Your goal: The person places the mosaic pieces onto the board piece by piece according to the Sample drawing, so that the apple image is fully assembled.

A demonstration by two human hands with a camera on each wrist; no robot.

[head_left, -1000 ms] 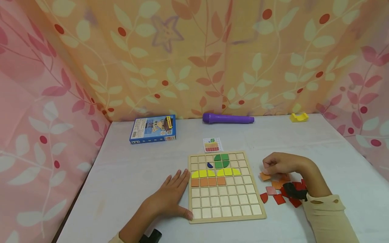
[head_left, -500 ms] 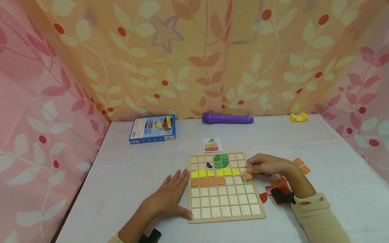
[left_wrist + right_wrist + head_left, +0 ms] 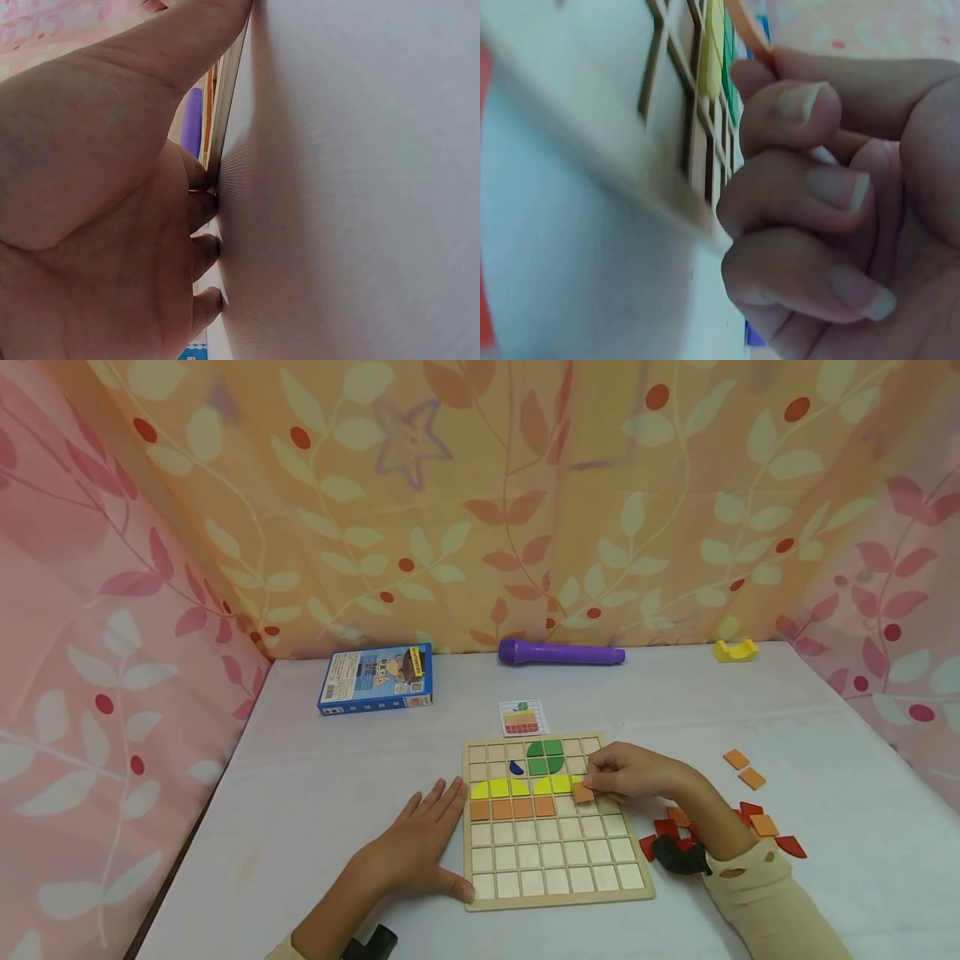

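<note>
Tile (image 3: 582, 794), pinched in my right hand (image 3: 636, 771), had just travelled from the pile (image 3: 764, 825) to above the board (image 3: 562, 904), seemingly nearing the orange row's (image 3: 522, 808) bare cells (image 3: 567, 805), while my left hand (image 3: 416, 843) lay outstretched against the board's edge.

Card (image 3: 524, 717) behind board (image 3: 562, 904); loose tiles (image 3: 752, 777) right; box (image 3: 375, 679) behind-left.

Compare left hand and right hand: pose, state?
1. Left hand has its fingers spread; right hand has its fingers curled.
2. Left hand holds nothing; right hand pinches an orange tile.
3. Left hand rests at the board's left edge; right hand is over the board's right part.
Shared: both are bare and at the board.
</note>
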